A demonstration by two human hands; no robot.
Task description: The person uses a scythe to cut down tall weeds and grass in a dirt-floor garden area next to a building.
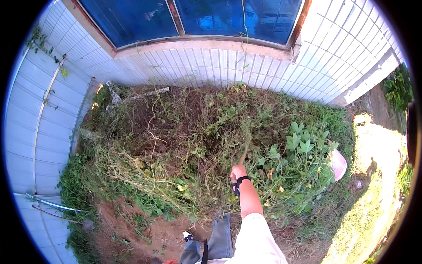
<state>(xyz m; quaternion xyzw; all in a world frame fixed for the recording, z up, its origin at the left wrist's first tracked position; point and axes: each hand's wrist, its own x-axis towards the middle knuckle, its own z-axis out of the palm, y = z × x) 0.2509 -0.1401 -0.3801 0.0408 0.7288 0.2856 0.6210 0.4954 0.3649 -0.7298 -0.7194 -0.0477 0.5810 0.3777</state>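
My right hand (238,171) is closed round the light wooden handle (243,157) of a tool, stretched out over a thick mat of weeds and vines (211,145). The tool's far end is lost among blurred green stems, so its kind cannot be made out. A dark band circles my right wrist. At the lower edge a small reddish patch (170,262) may be part of my left hand; its fingers are hidden. Broad-leaved plants (300,140) grow just right of the tool.
A tiled wall (211,66) with a blue window (237,20) stands beyond the weeds. White metal sheeting (48,132) bounds the left side. A pink tub-like thing (337,165) lies at the right. Bare soil (162,231) surrounds my shoe (188,236).
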